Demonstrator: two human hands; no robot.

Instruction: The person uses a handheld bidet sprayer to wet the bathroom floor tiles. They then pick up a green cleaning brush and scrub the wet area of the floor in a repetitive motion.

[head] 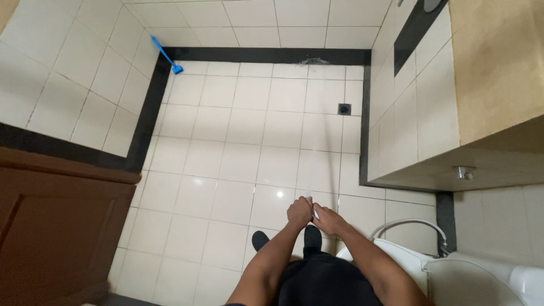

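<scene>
At six o'clock over the tiled floor [238, 153], left hand [299, 212] and right hand [327, 220] both close their fingers around a thin white nozzle [310, 199] spraying water toward the drain [344, 109] at one o'clock; wet tiles could cause a slip

A small white sprayer nozzle [309, 199] is gripped by the left hand [299, 213] and right hand [327, 220] together, a thin jet being thrown across the tiled floor [226, 158] toward the drain [344, 109].

Toilet [453, 272] right of the hands, brush [165, 55] in far-left corner, drain [344, 109] ahead.
</scene>
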